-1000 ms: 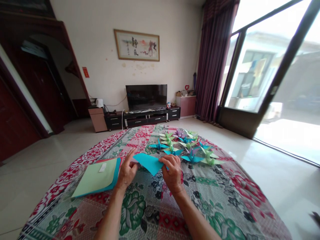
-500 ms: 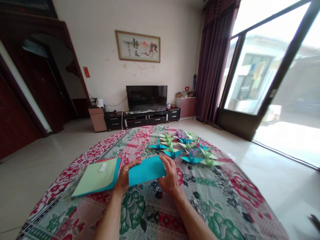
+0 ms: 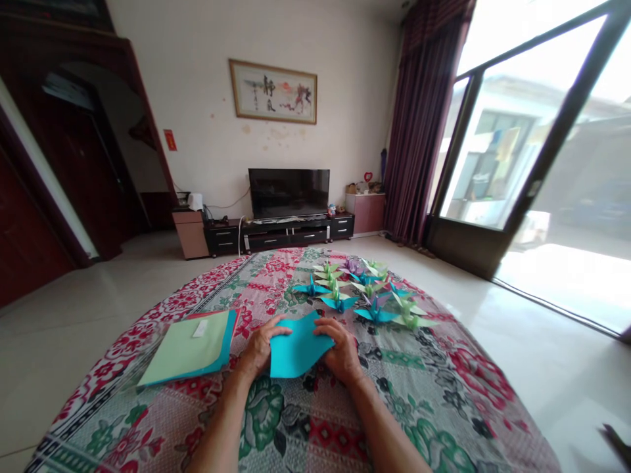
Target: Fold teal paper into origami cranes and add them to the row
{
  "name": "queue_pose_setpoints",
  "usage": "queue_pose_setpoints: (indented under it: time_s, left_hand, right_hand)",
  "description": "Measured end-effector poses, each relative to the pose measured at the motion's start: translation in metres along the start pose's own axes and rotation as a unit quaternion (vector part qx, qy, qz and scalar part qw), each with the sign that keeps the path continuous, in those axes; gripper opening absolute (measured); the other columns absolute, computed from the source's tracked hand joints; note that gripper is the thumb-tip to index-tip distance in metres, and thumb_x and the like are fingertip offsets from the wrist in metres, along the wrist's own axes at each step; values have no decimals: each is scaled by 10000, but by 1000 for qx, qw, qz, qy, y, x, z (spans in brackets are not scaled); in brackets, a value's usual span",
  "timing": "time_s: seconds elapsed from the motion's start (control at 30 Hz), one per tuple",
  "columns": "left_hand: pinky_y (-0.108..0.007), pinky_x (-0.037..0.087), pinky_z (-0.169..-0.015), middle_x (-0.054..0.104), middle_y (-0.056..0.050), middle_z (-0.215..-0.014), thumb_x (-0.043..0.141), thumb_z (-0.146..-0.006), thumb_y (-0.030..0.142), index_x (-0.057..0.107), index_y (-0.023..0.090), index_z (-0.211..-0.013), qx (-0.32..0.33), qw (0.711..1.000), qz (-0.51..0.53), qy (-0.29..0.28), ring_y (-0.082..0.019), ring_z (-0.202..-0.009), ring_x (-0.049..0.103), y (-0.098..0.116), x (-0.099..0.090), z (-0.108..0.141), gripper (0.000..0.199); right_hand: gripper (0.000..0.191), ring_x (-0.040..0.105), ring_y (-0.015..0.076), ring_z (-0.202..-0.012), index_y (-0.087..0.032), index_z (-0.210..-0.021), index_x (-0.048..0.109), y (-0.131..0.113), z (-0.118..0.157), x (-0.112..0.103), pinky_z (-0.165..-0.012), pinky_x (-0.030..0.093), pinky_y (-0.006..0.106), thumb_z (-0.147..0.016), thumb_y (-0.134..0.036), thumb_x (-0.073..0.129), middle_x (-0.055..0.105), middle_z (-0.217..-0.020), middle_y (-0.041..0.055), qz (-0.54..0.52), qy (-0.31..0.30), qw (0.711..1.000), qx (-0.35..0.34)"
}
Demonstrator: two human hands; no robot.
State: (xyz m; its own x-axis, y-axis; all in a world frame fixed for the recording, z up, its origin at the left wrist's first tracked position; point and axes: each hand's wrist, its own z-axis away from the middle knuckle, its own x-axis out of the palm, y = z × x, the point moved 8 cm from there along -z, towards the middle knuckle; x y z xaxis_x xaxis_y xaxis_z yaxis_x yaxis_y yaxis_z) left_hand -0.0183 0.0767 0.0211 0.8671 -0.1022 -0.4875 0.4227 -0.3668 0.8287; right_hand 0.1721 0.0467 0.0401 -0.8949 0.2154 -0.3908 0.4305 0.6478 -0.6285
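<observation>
Between my two hands is a blue sheet of paper (image 3: 298, 348), bent along its middle and tilted above the tablecloth. My left hand (image 3: 263, 343) grips its left edge, fingers over the top. On the opposite edge, my right hand (image 3: 340, 347) is closed on the paper with its fingertips on the upper face. To the left lies a stack of coloured paper (image 3: 190, 348), pale green on top with blue and red beneath and a small white slip (image 3: 200, 328) on it. Several folded paper cranes (image 3: 377, 312) in blue, green and purple stand beyond my right hand.
A flowered cloth (image 3: 345, 427) covers the round table. Past it, a television (image 3: 289, 194) stands on a low black cabinet (image 3: 276, 240) against the wall. Glass doors (image 3: 497, 151) and a purple curtain (image 3: 419, 131) are at the right.
The blue paper has come nearer to me and now bends in the middle, where it was flatter before. Both hands have shifted with it, fingers further over its face.
</observation>
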Motion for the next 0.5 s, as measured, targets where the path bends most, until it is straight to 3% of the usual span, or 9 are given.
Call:
queue_pose_setpoints:
  time_s: [0.1, 0.23, 0.5]
  left_hand:
    - [-418, 269, -1066, 616, -38, -1192, 507, -688, 279, 746, 247, -816, 2, 998, -66, 12, -287, -1265, 375, -8, -3, -1, 273]
    - [-456, 242, -1075, 621, -9, -1181, 565, -644, 236, 752, 276, -796, -28, 991, -129, -23, -311, -1296, 311, -22, -1, 0, 244]
    - [-446, 217, -1090, 575, -41, -1247, 612, -628, 259, 746, 261, -821, -31, 991, -112, -61, -300, -1298, 322, -22, -3, 2, 235]
  right_hand:
    - [319, 593, 212, -947, -229, -734, 652, 1, 1, 1, -876, 402, 354, -531, -49, 483, 687, -915, 35, 65, -19, 998, -18]
    - [286, 607, 199, -866, -229, -677, 646, 10, 4, 8, -877, 386, 347, -530, -58, 472, 695, -833, 20, 96, -63, 993, 0]
    - [233, 600, 192, -776, -210, -723, 682, 12, 3, 6, -781, 421, 288, -614, -151, 484, 691, -772, 31, 109, -76, 989, 63]
